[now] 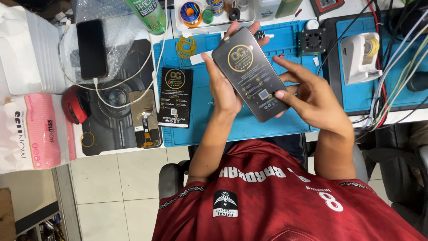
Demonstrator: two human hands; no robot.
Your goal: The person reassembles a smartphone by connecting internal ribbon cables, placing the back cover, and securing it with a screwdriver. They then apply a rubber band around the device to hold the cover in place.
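Both of my hands hold a black rectangular phone-shaped piece with a round gold emblem and small gold print, tilted above the blue work mat. My left hand grips its left long edge, with fingertips showing past the top end. My right hand holds the right side, thumb pressed on the lower right corner and index finger along the edge. A matching black flat package lies on the mat left of my left hand.
A black phone on a white cable lies on bubble wrap at the left. Below it are a loose display part, a red round object and a pink tissue pack. Yellow rubber bands, a small fan, a white device and several cables surround the mat.
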